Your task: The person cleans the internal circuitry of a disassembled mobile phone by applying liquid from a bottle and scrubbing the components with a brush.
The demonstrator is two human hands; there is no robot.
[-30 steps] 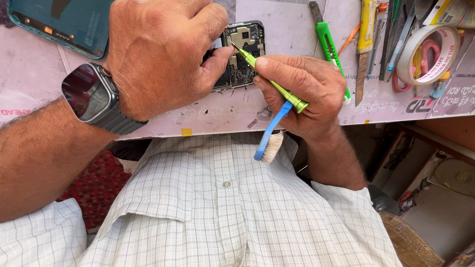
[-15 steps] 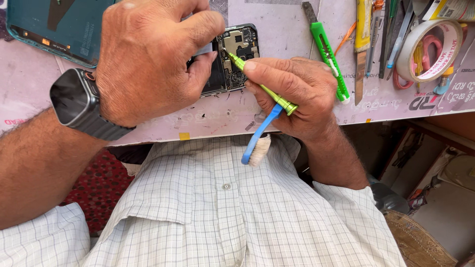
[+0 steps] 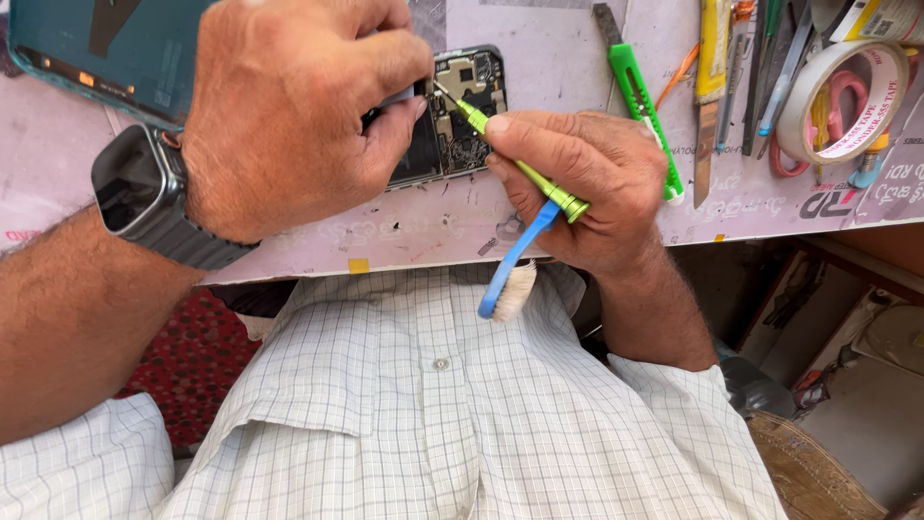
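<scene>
Green screwdriver pinched in your right hand, tip on opened phone | left hand clamps phone steady | blue brush tucked under right hand

tape roll right of phone

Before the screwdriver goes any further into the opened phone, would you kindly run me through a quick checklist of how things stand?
1. Opened phone steadied: ok, the left hand presses on it.
2. Green screwdriver gripped: ok, in the right hand.
3. Tip seated on a screw: cannot tell, too small to see.
4. Right hand free of other things: not ok, it also holds a blue brush hanging below the bench edge.
5. Phone fully on the work mat: ok.
6. Spare tools near: ok, green cutter and tape roll lie to the right.
</scene>
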